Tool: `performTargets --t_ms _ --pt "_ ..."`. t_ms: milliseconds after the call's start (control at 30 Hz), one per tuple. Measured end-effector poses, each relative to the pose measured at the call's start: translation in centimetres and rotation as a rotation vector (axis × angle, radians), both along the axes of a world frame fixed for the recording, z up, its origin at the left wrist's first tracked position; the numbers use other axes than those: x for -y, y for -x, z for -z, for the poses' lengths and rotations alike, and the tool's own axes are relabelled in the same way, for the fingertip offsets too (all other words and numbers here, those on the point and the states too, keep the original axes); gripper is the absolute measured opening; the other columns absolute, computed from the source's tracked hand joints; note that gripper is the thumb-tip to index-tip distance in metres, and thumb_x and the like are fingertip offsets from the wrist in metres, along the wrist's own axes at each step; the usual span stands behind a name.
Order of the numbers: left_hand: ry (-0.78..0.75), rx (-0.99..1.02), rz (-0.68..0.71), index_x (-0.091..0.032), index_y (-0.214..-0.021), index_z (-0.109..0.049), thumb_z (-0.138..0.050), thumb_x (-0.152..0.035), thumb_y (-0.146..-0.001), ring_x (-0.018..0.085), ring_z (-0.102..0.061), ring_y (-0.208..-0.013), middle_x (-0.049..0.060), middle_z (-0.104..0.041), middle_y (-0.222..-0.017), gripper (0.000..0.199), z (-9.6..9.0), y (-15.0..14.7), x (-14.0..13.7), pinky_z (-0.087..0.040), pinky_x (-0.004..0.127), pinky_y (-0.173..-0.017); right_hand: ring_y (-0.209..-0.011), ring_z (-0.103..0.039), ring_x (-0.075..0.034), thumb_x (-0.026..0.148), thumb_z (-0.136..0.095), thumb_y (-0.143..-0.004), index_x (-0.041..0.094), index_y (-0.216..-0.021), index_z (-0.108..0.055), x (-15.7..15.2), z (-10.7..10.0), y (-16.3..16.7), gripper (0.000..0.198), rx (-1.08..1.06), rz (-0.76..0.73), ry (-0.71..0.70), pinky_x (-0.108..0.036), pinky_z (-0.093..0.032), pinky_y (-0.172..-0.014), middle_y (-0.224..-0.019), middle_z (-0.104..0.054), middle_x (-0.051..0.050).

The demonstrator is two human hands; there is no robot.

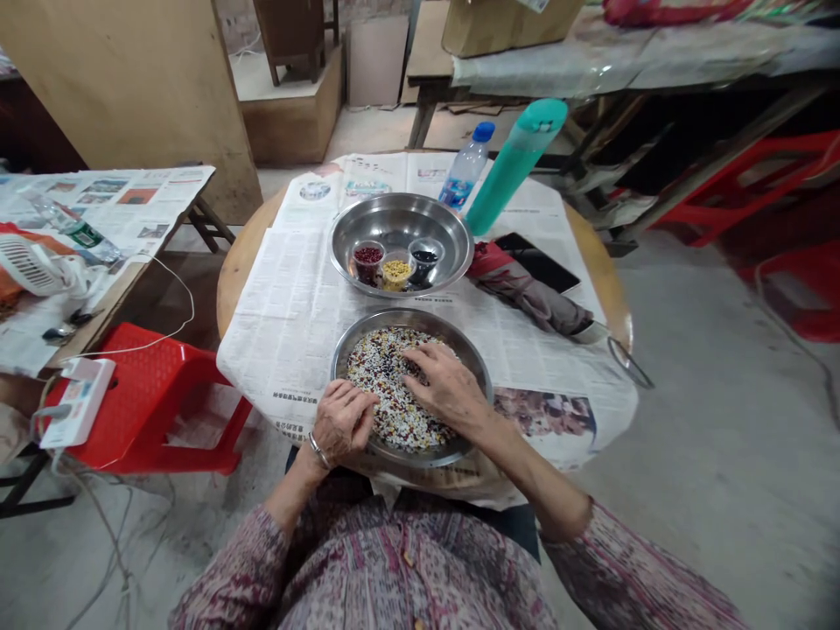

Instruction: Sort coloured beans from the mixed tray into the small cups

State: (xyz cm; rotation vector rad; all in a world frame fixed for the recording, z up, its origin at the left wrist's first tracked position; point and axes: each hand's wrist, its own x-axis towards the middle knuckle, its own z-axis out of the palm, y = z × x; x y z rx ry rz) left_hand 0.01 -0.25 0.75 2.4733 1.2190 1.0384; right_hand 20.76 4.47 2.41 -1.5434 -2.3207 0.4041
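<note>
A shallow steel basin (484, 367) in front of me holds a spread of mixed grains and beans (400, 416), white, yellow, dark red and black. My right hand (446, 388) reaches over its right side, fingers bent and apart, their tips at the mix. At the left rim my left hand (345, 418) is closed, fingers curled; whatever they hold, if anything, is hidden. Just behind stands a deeper steel basin (341, 236). Inside it are three clear cups: one with dark red beans (368, 255), one with yellow beans (396, 272), one with black beans (425, 257).
Newspaper (282, 289) covers the round table. Behind the basins stand a water bottle (465, 171) and a tall teal bottle (515, 166). A folded umbrella (535, 297) and a dark phone-like slab (542, 262) lie right. A red stool (150, 394) bears a power strip (79, 402).
</note>
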Motion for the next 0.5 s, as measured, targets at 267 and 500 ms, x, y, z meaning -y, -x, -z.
performTargets --t_ms 267,500 --pt "-0.008 -0.019 -0.003 -0.018 -0.092 -0.061 -0.047 -0.012 -0.088 0.017 -0.058 -0.073 0.003 -0.063 -0.073 0.016 0.2 0.1 -0.1 -0.047 0.037 -0.084 -0.088 -0.055 -0.018 0.007 -0.049 -0.079 0.015 -0.093 -0.066 -1.4 0.0 4.7 0.024 -0.02 -0.128 0.164 -0.029 -0.043 -0.083 -0.094 -0.062 -0.008" --pt "-0.009 0.109 -0.049 -0.018 -0.106 -0.056 -0.041 -0.014 -0.094 0.019 -0.062 -0.091 0.007 -0.066 -0.094 0.02 0.5 0.2 0.2 -0.048 0.038 -0.087 -0.076 -0.058 -0.014 0.005 -0.051 -0.076 0.016 -0.081 -0.068 0.9 -0.8 3.6 0.021 -0.257 -0.257 0.247 -0.025 -0.044 -0.075 -0.08 -0.065 -0.002"
